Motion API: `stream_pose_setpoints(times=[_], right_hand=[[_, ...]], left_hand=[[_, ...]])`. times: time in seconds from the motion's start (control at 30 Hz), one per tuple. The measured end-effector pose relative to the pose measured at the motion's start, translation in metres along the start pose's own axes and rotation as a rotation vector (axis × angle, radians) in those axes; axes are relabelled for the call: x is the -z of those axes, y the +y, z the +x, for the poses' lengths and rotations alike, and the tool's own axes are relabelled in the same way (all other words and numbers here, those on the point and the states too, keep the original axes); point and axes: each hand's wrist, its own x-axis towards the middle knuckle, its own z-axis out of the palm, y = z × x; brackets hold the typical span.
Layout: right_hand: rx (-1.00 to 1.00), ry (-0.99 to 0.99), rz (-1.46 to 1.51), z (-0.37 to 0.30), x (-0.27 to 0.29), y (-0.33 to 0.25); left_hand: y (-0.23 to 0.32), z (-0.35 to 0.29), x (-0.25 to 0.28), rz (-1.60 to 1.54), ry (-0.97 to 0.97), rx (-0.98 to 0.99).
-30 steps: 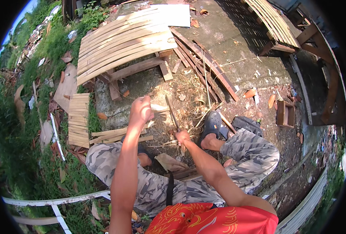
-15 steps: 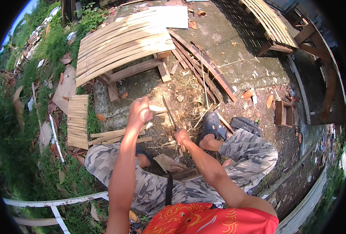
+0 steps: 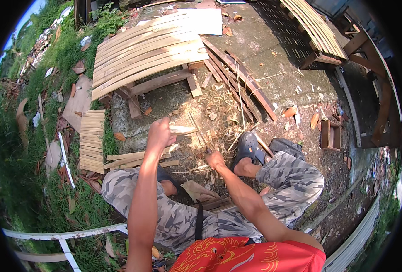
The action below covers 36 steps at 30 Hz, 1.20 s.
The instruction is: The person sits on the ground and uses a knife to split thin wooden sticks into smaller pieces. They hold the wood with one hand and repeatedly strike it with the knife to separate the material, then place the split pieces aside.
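My left hand (image 3: 159,134) is closed around one end of a pale strip of split bamboo (image 3: 182,129), which sticks out to the right. In my right hand (image 3: 215,159) is the handle of a long, narrow knife (image 3: 197,130). Its dark blade points up and to the left, near the strip's free end; whether they touch I cannot tell. Curled shavings (image 3: 226,122) lie on the ground around and beyond the blade. Several cut bamboo strips (image 3: 140,158) rest by my left knee.
A slatted bamboo bench (image 3: 149,54) stands ahead, with dark wooden planks (image 3: 244,81) on its right. Another slatted bench (image 3: 316,29) is at the far right. A small wooden box (image 3: 331,135) sits to the right. At left are a short slatted panel (image 3: 92,143) and a white rail (image 3: 69,235).
The knife has swung slightly away from the strip's left part, with my right hand shifting a little right. My left hand still grips the strip. The whole view has shifted slightly.
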Motion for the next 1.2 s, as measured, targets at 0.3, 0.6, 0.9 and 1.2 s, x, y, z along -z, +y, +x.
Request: stream_pose_setpoints(times=[0.3,0.6,0.9,1.2], right_hand=[[0.116,0.099,0.075,0.006,-0.019,0.023],[0.536,0.289,0.321,0.010,-0.023,0.003],[0.114,0.102,0.141,0.011,-0.001,0.011],[-0.188,-0.142,0.025,0.003,0.007,0.000]], left_hand=[[-0.005,0.004,0.002,0.023,-0.011,-0.022],[-0.002,-0.002,0.000,0.010,0.027,-0.030],[0.003,0.003,-0.002,0.012,0.006,-0.035],[0.009,0.001,-0.006,0.043,-0.025,-0.055]])
